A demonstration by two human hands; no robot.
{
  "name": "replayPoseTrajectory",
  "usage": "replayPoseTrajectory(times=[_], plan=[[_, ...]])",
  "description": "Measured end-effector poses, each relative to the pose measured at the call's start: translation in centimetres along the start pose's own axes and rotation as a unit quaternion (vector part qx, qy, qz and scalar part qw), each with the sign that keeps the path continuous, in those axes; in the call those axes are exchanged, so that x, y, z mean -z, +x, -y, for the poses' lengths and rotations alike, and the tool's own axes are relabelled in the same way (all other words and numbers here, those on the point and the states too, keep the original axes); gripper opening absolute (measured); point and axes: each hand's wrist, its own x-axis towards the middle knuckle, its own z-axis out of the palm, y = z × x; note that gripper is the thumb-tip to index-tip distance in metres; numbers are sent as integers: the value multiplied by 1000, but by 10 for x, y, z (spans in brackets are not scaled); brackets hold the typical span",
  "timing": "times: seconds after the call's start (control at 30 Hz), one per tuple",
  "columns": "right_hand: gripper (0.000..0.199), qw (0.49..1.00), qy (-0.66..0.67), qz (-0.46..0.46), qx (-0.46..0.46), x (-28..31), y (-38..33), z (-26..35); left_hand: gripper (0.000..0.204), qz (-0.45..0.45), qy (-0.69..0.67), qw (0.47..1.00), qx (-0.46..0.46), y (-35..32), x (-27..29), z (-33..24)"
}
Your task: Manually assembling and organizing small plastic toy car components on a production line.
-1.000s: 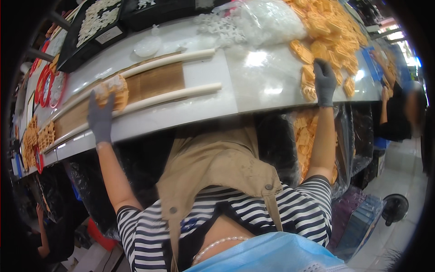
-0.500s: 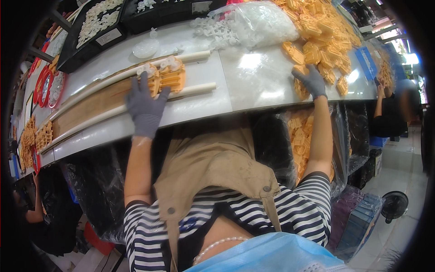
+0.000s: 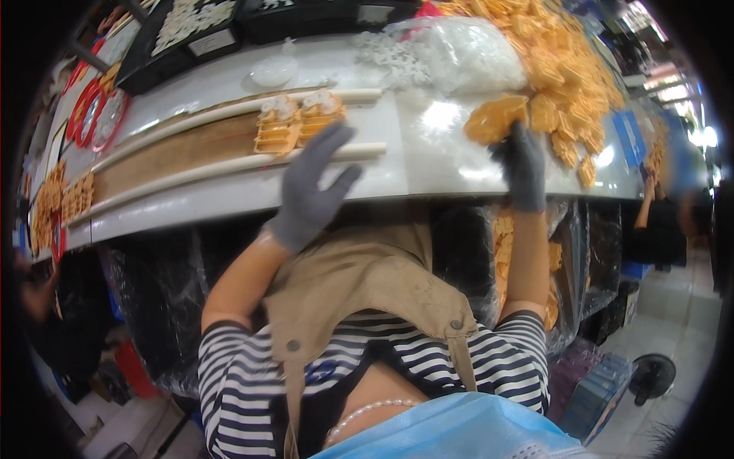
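My left hand point(image 3: 312, 191), in a grey glove, is over the table's front edge with fingers stretched and thumb apart, holding nothing. Just beyond its fingertips, two orange plastic parts point(image 3: 277, 139) sit side by side between two white rails, topped with small whitish translucent pieces point(image 3: 317, 101). Off to the right, my right hand point(image 3: 524, 172), gloved too, grips an orange plastic part point(image 3: 489, 118) at its right end, slightly blurred. Behind that hand lies a big heap of orange parts point(image 3: 569, 76).
The white rails point(image 3: 191, 170) flank a brown strip point(image 3: 176, 157) running left to more orange parts point(image 3: 76, 197). At the back stand black trays point(image 3: 191, 46) of white pieces and a clear plastic bag point(image 3: 474, 57). Another person point(image 3: 661, 222) works at right. Orange parts fill a lined container point(image 3: 503, 245) below.
My left hand has come off the orange parts between the rails and moved right and nearer me. My right hand has drawn an orange part away from the heap.
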Motion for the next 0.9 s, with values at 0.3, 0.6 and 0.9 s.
replayPoseTrajectory(times=[0.3, 0.6, 0.9], plan=[[45, 973, -153, 146, -88, -107, -42, -36, 31, 149, -172, 947, 227, 8, -2, -14], [29, 761, -478, 373, 232, -134, -31, -1, 34, 207, -66, 972, 93, 2, 30, 1], [17, 931, -239, 242, -129, -146, 0, -13, 41, 18, 174, 985, -14, 0, 46, 57]])
